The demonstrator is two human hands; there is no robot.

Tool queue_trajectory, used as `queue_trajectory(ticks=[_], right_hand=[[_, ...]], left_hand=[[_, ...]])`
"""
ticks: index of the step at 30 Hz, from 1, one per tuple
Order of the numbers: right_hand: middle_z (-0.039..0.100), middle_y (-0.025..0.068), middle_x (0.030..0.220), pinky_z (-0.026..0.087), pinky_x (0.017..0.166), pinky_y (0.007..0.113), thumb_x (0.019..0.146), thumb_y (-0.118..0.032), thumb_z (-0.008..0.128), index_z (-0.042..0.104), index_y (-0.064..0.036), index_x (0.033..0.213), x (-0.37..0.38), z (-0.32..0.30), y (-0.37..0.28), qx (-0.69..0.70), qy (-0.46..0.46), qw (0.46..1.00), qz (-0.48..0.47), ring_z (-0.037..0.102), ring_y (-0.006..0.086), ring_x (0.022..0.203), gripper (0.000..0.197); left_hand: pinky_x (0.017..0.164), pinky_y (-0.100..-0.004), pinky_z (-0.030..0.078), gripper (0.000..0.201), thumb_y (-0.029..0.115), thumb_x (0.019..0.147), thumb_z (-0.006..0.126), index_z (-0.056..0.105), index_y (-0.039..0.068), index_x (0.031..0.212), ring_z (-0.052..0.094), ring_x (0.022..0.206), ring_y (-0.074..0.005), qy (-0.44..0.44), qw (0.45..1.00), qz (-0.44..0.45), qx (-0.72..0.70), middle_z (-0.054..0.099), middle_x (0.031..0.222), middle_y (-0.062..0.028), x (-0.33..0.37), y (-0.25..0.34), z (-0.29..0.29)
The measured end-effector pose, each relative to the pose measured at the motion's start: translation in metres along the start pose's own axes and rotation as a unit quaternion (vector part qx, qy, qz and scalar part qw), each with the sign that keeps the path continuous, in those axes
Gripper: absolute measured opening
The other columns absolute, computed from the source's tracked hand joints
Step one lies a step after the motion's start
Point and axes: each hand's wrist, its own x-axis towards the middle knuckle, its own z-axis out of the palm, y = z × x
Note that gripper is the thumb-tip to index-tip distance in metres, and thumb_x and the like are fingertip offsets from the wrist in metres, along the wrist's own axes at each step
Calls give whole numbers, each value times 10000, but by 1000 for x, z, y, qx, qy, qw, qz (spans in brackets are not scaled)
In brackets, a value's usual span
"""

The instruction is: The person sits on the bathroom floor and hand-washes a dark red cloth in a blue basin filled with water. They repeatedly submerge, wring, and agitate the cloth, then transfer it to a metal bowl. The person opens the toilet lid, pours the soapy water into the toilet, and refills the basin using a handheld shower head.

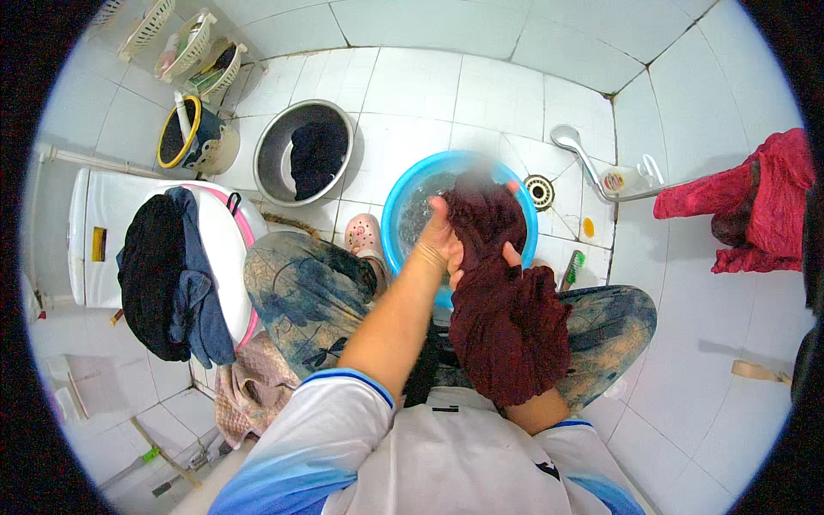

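A wet maroon garment (511,335) is stretched between my hands above a blue basin (393,215) of water (418,206). My left hand (442,240) is closed on its left edge, thumb pointing up. My right hand (512,256) is mostly covered by the cloth; a few fingertips show against it. The near part of the garment drapes over my right forearm (536,412). Its far end, blurred, hangs over the basin.
A metal basin (273,159) with dark cloth (318,159) stands at far left. Clothes (154,275) lie on the toilet lid (219,266). Right of the blue basin are a floor drain (539,192), a green brush (573,268), a shower head (566,137) and a bottle (625,180). Red cloth (772,202) hangs at right.
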Motion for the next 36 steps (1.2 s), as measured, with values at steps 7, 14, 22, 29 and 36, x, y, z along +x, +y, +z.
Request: queue_trajectory(ticks=[7,14,22,29,36], right_hand=[[621,61,865,470,621,282,826,-398,611,578,-55,1018,-15,27,-10,-268,112,956,33,585,166,691,395],[621,54,850,470,627,284,819,-394,623,587,-60,980,29,-13,-20,-629,173,758,15,585,166,701,373],[624,50,850,478,650,299,817,-387,623,583,-65,977,22,-11,-17,-418,229,879,15,590,186,714,362],[570,47,836,459,610,303,842,-391,578,520,-60,1058,2,34,-14,11,-26,990,135,544,181,691,399],[453,57,1051,463,790,329,824,-351,631,316,-47,1269,-6,22,3,96,-171,975,105,491,178,967,624]], left_hand=[[817,-363,507,343,110,758,681,565,29,1071,613,870,-211,223,903,-168,328,630,963,-99,22,40,22],[713,-283,476,324,161,674,712,619,21,951,585,774,-141,253,660,-46,706,636,861,-55,25,32,-44],[711,-297,463,326,267,696,745,619,55,908,586,771,-148,277,698,-93,654,640,852,-45,32,30,-43],[975,-451,404,1041,775,646,492,154,206,1449,457,1195,-318,88,973,-75,201,345,1391,-211,22,56,-3],[862,-423,482,660,389,629,808,462,94,1108,560,1016,-340,-73,990,-105,55,550,1038,-132,33,21,22]])
